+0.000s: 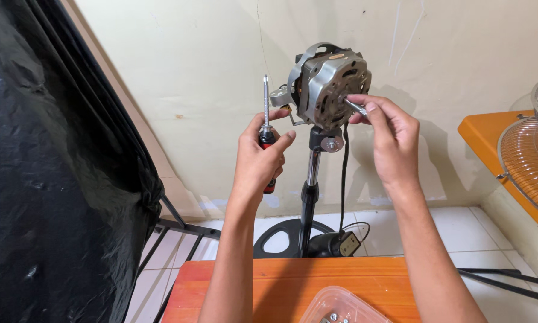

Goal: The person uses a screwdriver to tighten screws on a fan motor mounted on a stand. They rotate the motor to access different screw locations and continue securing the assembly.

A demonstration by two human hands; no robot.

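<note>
A bare metal fan motor (332, 81) sits atop a black stand pole (309, 197) in front of the wall. My left hand (260, 158) grips a screwdriver (266, 104) with a red and black handle, its shaft pointing up just left of the motor. My right hand (388, 134) pinches the motor's shaft (356, 107) at its front, thumb and fingers closed on it. A black cable (343, 179) hangs from the motor down to the round base (287, 236) on the floor.
An orange wooden table (281, 287) lies under my arms, with a clear plastic container (341, 306) of small screws at its near edge. A fan grille (529, 164) rests on an orange shelf at the right. A black cloth (47, 179) hangs at the left.
</note>
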